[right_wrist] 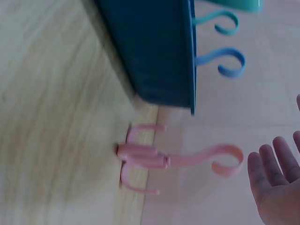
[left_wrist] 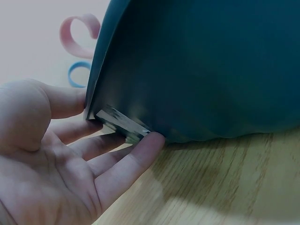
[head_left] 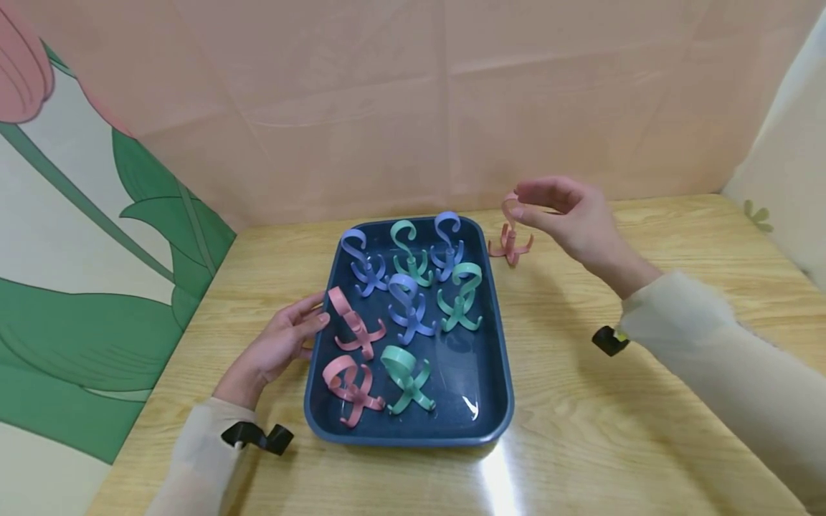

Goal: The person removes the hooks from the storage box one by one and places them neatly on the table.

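Observation:
My left hand (head_left: 284, 340) grips the left side of a dark blue tray (head_left: 461, 380), its thumb at the rim and the other fingers against the outer wall and beneath. Beyond the tray's back right corner, a pink plastic hook (head_left: 511, 247) with several curved prongs stands upright on the table. My right hand (head_left: 577, 222) is by that hook's curled top; in the right wrist view the fingers (right_wrist: 269, 166) are straight and a little apart from it. Inside the tray are blue hooks (head_left: 409, 319), green hooks (head_left: 409, 387) and pink hooks (head_left: 358, 333), curled ends up.
The wooden table (head_left: 581, 430) extends around the tray. Behind it rises a pinkish cloth wall (head_left: 387, 129), with a leaf-and-flower mural (head_left: 77, 344) on the left. Each sleeve carries a small black camera mount (head_left: 609, 340) near the wrist.

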Motion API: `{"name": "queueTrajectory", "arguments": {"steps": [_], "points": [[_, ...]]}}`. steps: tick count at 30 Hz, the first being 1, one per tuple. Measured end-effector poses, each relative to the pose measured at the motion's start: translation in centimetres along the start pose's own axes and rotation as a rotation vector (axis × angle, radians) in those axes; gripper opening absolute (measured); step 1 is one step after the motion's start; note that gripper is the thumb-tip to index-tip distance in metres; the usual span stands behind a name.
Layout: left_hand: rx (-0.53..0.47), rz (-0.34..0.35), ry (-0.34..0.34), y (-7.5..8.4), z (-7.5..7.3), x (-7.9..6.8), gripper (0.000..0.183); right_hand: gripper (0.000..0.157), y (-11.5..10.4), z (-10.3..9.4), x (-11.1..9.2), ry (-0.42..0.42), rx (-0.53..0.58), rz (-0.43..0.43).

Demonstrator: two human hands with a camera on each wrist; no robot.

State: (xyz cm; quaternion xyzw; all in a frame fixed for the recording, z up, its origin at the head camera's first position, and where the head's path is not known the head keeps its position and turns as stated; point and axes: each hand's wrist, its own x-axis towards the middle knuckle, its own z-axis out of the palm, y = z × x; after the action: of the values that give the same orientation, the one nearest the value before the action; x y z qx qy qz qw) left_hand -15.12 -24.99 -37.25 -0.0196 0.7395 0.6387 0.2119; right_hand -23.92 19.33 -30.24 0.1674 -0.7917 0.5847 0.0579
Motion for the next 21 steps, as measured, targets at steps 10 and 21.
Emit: {"name": "queueTrajectory", "arguments": {"steps": [10, 21], "points": [[0.002, 0.002, -0.003, 0.0, 0.0, 0.0, 0.054, 0.039, -0.1, 2.5, -2.7, -0.084, 0.164, -0.072], [-0.009, 0.010, -0.005, 0.0, 0.0, 0.1, 0.053, 0.043, 0.5, 4.8, -4.4, -0.227, 0.215, -0.101]]}}
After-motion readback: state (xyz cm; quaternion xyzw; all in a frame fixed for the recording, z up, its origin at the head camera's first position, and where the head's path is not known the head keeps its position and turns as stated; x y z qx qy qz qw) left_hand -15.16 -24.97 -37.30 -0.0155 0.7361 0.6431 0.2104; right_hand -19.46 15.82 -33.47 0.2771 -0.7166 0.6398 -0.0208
